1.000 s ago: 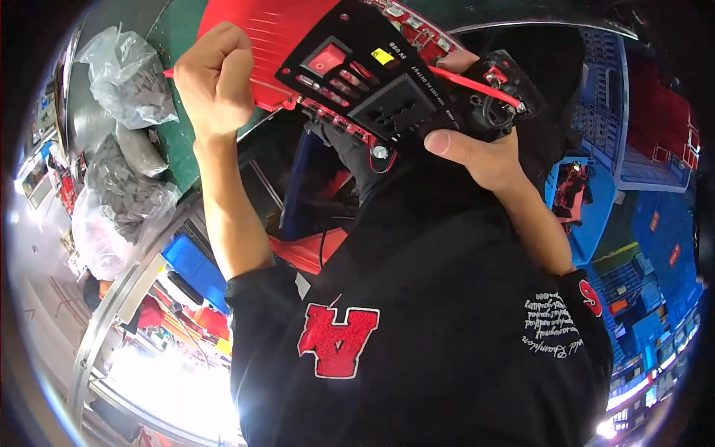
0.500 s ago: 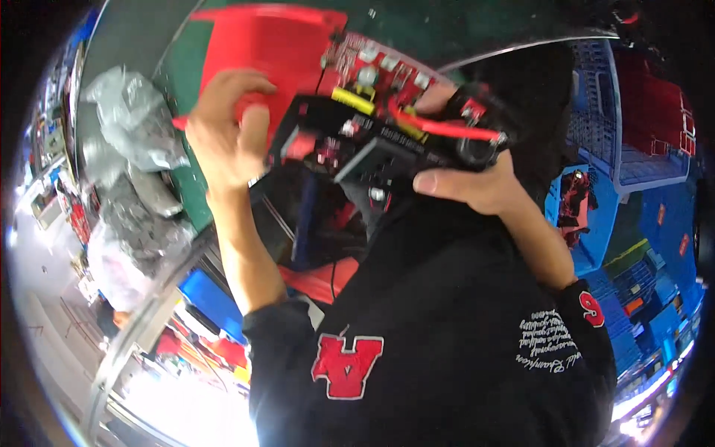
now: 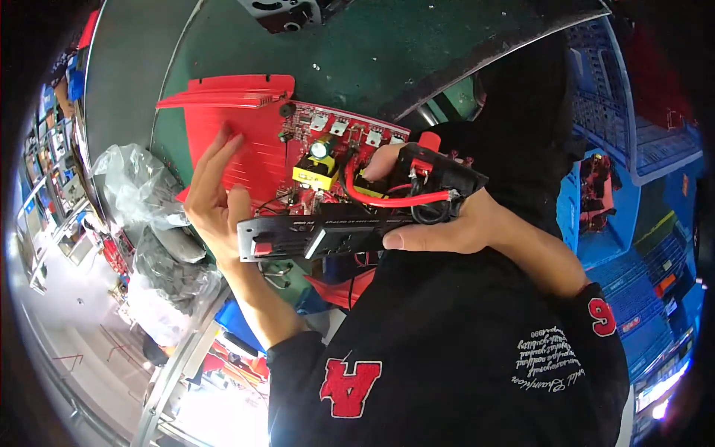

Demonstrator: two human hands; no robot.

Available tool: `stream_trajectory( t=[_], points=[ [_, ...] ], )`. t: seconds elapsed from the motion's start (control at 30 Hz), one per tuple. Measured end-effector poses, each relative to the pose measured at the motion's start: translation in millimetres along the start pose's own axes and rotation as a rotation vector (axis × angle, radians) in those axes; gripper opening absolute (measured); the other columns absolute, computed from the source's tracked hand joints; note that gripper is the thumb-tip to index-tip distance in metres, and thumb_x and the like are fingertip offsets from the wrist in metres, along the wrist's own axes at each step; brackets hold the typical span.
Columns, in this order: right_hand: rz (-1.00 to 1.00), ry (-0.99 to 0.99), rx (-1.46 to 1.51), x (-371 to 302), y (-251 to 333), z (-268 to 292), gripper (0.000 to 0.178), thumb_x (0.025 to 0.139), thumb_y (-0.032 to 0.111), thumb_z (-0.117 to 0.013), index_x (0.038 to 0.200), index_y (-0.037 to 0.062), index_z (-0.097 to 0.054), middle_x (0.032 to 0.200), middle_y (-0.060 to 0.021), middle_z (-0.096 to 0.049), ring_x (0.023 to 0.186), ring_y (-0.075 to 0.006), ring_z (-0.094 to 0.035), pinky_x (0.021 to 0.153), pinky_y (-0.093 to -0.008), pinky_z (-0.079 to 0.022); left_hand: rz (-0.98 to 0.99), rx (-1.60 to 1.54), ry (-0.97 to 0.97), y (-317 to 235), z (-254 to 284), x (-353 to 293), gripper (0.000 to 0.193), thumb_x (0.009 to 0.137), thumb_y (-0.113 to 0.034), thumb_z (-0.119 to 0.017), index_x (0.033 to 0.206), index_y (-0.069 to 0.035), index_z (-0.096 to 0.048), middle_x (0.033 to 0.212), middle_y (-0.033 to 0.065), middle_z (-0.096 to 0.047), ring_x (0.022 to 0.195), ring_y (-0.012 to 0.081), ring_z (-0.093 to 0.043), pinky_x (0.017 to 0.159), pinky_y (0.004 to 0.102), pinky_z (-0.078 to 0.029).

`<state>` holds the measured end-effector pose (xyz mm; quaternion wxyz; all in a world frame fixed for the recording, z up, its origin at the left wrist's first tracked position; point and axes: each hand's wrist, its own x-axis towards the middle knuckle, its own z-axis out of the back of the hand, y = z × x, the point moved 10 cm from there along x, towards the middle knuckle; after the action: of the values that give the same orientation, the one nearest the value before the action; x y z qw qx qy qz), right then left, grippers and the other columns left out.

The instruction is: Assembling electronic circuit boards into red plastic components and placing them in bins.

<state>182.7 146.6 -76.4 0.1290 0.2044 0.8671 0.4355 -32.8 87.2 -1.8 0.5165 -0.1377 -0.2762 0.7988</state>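
Board (image 3: pixel 346 138): red, crowded with yellow and silver components, held up before the torso, by the edge of the green bench (image 3: pixel 372 63).
Metal part (image 3: pixel 287 13): on the bench, beyond the board.
Casing (image 3: pixel 257 153): red, ribbed, just left of the board.
Bags (image 3: pixel 138 182): clear plastic, well left of the board.
Bin (image 3: pixel 598 249): blue, well right of the board, with red and black parts (image 3: pixel 596 194) inside.
Panel (image 3: pixel 279 237): black, along the board's near side, hiding that edge.
End plate (image 3: pixel 471 179): black, at the board's right end, partly covering it.
Cable (image 3: pixel 402 201): red, bent across the board's right half, masking what lies beneath.
Left hand (image 3: pixel 216 197): left of the board, unclenched, fingers extended over the casing; contact cannot be told.
Right hand (image 3: pixel 465 223): clasping the board's right end, thumb on the panel, a finger among the components.
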Motion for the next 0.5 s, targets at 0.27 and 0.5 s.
stream_trajectory(
  t=[0.27, 0.5],
  points=[
    [0.016, 0.045, -0.029, 1.9, 2.9, -1.8, 0.057, 0.074, 0.006, -0.081, 0.122, 0.0009, -0.052, 0.115, -0.0061, -0.057, 0.107, -0.016, -0.055, 0.094, -0.0328, -0.044, 0.065, -0.029, 0.014, 6.3, -1.5, -2.4, 0.056, 0.064, 0.001, -0.042, 0.113, 0.004, -0.068, 0.125, 0.0226, -0.062, 0.11, 0.0216, -0.061, 0.081, 0.0236, -0.048],
    [0.037, 0.03, -0.025, 4.7, 4.3, 1.8, 0.059, 0.073, 0.006, -0.081, 0.124, 0.0008, -0.051, 0.117, -0.0063, -0.056, 0.109, -0.016, -0.054, 0.095, -0.0327, -0.044, 0.121, 0.016, 0.036, 6.2, -3.1, -1.5, 0.056, 0.064, -0.002, -0.042, 0.114, 0.004, -0.068, 0.125, 0.0225, -0.062, 0.112, 0.0219, -0.061, 0.082, 0.0222, -0.048]
  ],
)
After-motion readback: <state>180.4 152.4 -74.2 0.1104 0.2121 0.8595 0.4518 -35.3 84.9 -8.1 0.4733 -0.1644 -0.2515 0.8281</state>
